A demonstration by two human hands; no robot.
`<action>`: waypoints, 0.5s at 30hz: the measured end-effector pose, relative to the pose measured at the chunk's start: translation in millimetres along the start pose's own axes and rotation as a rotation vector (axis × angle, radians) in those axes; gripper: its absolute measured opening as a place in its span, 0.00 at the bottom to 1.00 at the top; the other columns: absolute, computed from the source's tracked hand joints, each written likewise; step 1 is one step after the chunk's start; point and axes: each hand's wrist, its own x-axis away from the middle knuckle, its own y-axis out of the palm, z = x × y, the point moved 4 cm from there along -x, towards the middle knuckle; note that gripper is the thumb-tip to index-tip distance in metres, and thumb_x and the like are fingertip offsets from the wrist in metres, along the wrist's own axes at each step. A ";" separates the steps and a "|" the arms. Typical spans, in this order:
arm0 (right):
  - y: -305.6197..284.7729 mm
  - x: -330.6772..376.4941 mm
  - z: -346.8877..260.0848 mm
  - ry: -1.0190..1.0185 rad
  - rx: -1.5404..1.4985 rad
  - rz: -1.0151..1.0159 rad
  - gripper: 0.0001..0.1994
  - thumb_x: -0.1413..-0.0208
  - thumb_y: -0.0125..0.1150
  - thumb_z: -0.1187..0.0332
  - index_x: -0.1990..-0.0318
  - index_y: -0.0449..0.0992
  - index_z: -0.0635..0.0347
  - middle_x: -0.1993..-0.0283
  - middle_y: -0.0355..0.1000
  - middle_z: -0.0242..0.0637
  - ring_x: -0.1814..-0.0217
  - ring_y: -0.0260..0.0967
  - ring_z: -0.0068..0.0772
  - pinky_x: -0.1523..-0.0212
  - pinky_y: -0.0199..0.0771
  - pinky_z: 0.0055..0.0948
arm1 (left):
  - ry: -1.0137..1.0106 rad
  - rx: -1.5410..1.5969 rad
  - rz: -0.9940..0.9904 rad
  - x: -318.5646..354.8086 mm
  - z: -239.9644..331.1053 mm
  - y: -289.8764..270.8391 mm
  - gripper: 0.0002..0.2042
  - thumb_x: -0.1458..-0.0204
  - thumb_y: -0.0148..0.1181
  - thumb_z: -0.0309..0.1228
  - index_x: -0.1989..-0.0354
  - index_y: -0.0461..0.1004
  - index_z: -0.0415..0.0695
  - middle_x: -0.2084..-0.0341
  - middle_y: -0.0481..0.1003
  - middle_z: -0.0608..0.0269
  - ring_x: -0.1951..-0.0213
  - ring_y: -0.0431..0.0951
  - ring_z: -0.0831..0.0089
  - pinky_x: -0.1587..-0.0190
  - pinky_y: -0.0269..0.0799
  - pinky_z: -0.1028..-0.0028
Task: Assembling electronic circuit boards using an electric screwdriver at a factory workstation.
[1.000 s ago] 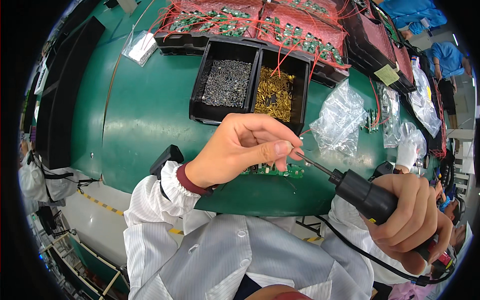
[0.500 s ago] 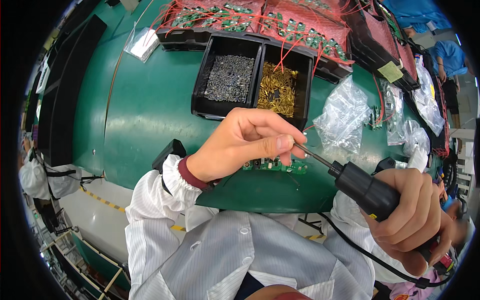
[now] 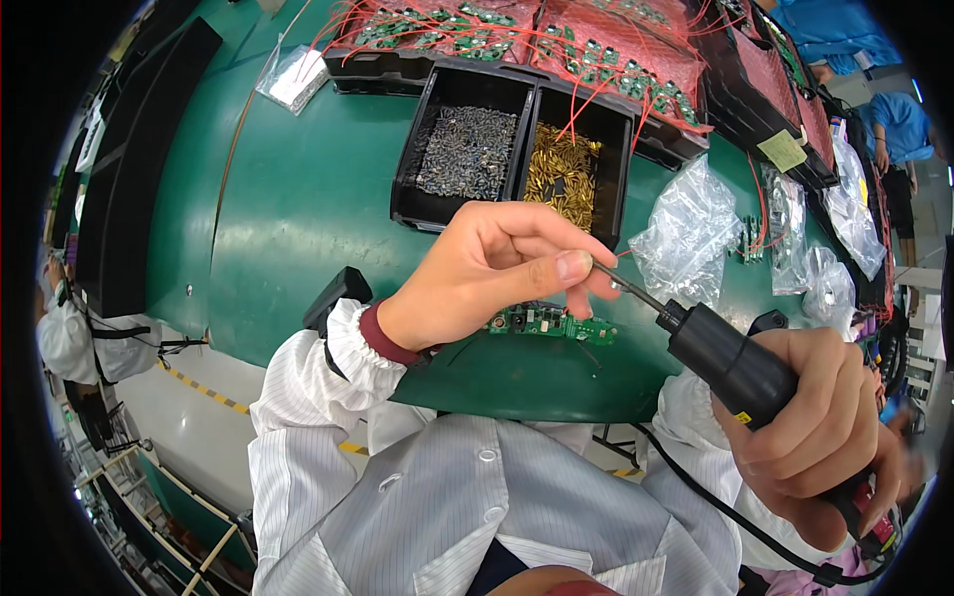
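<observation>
Driver (image 3: 730, 363), black body, sits in your right hand (image 3: 820, 432), fingers wrapped firmly round it, slim bit (image 3: 641, 293) angled up and left. Your left hand (image 3: 487, 273) has thumb and forefinger pinched shut at the bit's tip, other fingers loosely curled; whether a small screw sits in that pinch is hard to tell, the fingertips cover it. Green circuit board (image 3: 545, 320) lies on the green table (image 3: 298, 228) below your left hand, partly hidden by it, not touched by the bit. Black bins (image 3: 417, 211) stand just beyond your left hand: silvery screws (image 3: 465, 149) in the left one, brass-coloured parts (image 3: 561, 179) in the right. Clear plastic bag (image 3: 686, 228) lies farther right. For good work here, line the driver up with whatever your fingertips hold, so the tip seats straight instead of at a slant. Pinch lightly, just enough to steady the tip, and leave the driver unpowered while skin touches the bit. Brace your left wrist so the tip doesn't wander. Let the driver's cable (image 3: 696, 487) hang slack, since a tug would likely pull your aim off. Mind the board below; a dropped metal part could land on it.
</observation>
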 end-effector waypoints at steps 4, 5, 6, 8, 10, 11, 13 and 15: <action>2.6 0.7 -6.5 0.107 0.162 0.071 0.12 0.47 0.74 0.64 0.62 0.74 0.52 0.84 0.67 0.24 0.88 0.64 0.19 0.84 0.72 0.18 | 0.134 -0.076 0.014 -0.6 1.4 3.9 0.09 0.37 0.63 0.26 0.54 0.80 0.32 0.66 0.83 0.52 0.63 0.84 0.67 0.57 0.80 0.69; 3.7 -2.8 -8.8 0.151 0.235 0.093 0.13 0.47 0.73 0.63 0.61 0.72 0.52 0.83 0.67 0.24 0.88 0.64 0.18 0.83 0.71 0.18 | 0.123 -0.060 0.001 -3.4 3.3 4.5 0.09 0.37 0.63 0.26 0.54 0.80 0.32 0.66 0.83 0.52 0.63 0.84 0.67 0.57 0.80 0.69; 3.6 -6.9 -10.4 0.184 0.292 0.098 0.14 0.46 0.73 0.62 0.60 0.72 0.53 0.82 0.68 0.24 0.87 0.65 0.18 0.82 0.70 0.17 | 0.186 -0.245 -0.024 -7.7 10.6 3.1 0.08 0.38 0.64 0.25 0.55 0.81 0.32 0.66 0.83 0.52 0.63 0.84 0.68 0.57 0.79 0.69; 1.3 -7.3 -13.0 0.273 0.370 0.121 0.14 0.43 0.70 0.61 0.57 0.72 0.54 0.80 0.69 0.24 0.86 0.65 0.19 0.81 0.68 0.16 | 0.350 -0.533 -0.056 -12.4 13.1 0.6 0.07 0.41 0.66 0.22 0.57 0.84 0.33 0.64 0.84 0.52 0.63 0.83 0.69 0.59 0.77 0.72; -5.7 -4.9 -16.6 0.345 0.359 0.129 0.13 0.43 0.70 0.61 0.57 0.72 0.54 0.80 0.70 0.24 0.86 0.65 0.19 0.81 0.68 0.16 | 0.473 -0.711 -0.134 -13.1 15.6 -1.2 0.12 0.47 0.68 0.20 0.54 0.84 0.36 0.63 0.85 0.54 0.65 0.83 0.66 0.58 0.77 0.70; -10.8 -4.3 -18.4 0.392 0.341 0.125 0.13 0.42 0.70 0.61 0.57 0.72 0.54 0.80 0.70 0.24 0.86 0.65 0.19 0.81 0.68 0.16 | 0.525 -0.771 -0.176 -12.6 13.8 -0.5 0.15 0.49 0.68 0.20 0.52 0.84 0.37 0.64 0.85 0.55 0.65 0.83 0.65 0.57 0.77 0.70; -17.9 -4.9 -20.7 0.479 0.306 0.114 0.13 0.41 0.69 0.61 0.56 0.73 0.54 0.80 0.70 0.24 0.86 0.65 0.19 0.81 0.68 0.16 | 0.514 -0.779 -0.175 -10.9 6.4 3.5 0.18 0.51 0.70 0.21 0.50 0.83 0.37 0.62 0.85 0.55 0.64 0.83 0.63 0.56 0.77 0.68; -17.4 -5.5 -18.4 0.526 0.288 0.108 0.12 0.41 0.69 0.61 0.56 0.73 0.54 0.80 0.70 0.24 0.86 0.65 0.19 0.81 0.68 0.16 | 0.506 -0.795 -0.177 -9.1 5.4 5.5 0.21 0.53 0.72 0.22 0.47 0.82 0.38 0.61 0.84 0.55 0.62 0.82 0.61 0.55 0.77 0.67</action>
